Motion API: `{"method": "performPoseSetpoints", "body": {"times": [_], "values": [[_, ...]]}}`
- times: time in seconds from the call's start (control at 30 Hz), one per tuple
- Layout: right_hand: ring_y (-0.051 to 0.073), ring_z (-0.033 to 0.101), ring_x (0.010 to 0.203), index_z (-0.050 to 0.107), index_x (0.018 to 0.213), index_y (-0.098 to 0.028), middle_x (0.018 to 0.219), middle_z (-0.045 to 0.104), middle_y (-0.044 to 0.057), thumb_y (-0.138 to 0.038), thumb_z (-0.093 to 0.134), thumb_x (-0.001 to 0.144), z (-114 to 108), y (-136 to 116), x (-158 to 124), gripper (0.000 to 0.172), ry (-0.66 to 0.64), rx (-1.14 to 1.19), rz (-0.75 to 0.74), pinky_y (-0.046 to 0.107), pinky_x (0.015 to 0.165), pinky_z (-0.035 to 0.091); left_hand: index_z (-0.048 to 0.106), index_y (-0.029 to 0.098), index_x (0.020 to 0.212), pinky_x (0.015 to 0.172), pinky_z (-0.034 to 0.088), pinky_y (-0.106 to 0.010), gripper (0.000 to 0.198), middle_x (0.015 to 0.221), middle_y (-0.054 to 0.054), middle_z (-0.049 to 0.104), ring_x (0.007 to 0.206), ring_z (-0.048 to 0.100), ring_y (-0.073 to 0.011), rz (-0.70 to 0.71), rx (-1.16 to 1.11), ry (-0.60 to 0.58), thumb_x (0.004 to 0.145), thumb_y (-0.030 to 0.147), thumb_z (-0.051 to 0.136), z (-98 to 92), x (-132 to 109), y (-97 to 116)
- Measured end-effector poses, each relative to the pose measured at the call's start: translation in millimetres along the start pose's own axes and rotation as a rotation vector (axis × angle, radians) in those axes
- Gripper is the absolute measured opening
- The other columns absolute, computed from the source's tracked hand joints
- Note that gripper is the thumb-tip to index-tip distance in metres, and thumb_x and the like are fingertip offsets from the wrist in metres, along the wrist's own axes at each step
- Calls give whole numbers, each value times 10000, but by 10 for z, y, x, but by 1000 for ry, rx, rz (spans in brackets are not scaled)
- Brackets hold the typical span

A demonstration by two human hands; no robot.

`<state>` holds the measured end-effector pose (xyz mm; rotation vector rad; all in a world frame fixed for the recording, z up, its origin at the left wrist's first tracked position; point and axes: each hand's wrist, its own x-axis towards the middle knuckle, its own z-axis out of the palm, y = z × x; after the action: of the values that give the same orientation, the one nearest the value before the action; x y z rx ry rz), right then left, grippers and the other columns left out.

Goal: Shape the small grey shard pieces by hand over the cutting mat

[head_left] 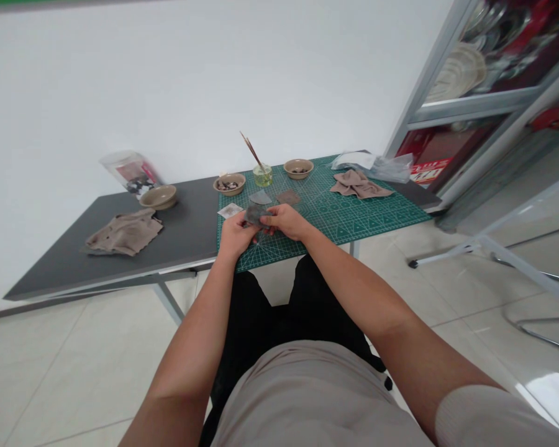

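Both hands meet over the near left part of the green cutting mat [349, 217]. Between them is a small dark grey sheet, perhaps sandpaper [254, 215], gripped by the fingers of my left hand [236, 234] and my right hand [289, 221]. Whether a smaller item is tucked under the sheet I cannot tell. Close by on the mat lie a whitish square [230, 210], a light grey piece [259, 197] and a brown square [287, 197].
Behind the hands stand a bowl with small dark pieces [230, 184], a glass jar with thin sticks [263, 176] and another bowl [299, 169]. A brown cloth [361, 185] and plastic bag [391, 167] lie right; a cloth [125, 233], bowl [158, 197] and clear container [129, 171] left.
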<state>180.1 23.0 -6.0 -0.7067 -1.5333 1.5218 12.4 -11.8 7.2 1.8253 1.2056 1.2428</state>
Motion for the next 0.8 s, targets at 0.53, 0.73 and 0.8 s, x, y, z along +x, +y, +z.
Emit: {"method": "performPoseSetpoints", "body": {"times": [0.53, 0.73, 0.8], "values": [[85, 523, 468, 640, 716, -113, 563, 612, 1, -563, 793, 644, 1, 20, -2, 480, 6, 15, -19, 194, 427, 414, 621, 192, 759, 438, 486, -234, 77, 648, 26, 634, 500, 568, -114, 47, -72, -21, 715, 229, 672, 31, 19, -108], [85, 540, 495, 647, 763, -115, 592, 623, 0, -519, 801, 675, 4, 28, 4, 442, 7, 123, 3, 194, 459, 441, 528, 194, 693, 452, 510, -261, 186, 629, 34, 601, 499, 564, -114, 62, -162, 31, 709, 246, 706, 26, 39, -166], [82, 558, 518, 648, 785, -117, 628, 640, -2, -464, 817, 677, 9, 21, 5, 400, 4, 186, 12, 191, 482, 461, 499, 199, 702, 465, 523, -270, 214, 624, 39, 601, 497, 562, -112, 63, -186, 47, 721, 262, 703, 26, 39, -150]]}}
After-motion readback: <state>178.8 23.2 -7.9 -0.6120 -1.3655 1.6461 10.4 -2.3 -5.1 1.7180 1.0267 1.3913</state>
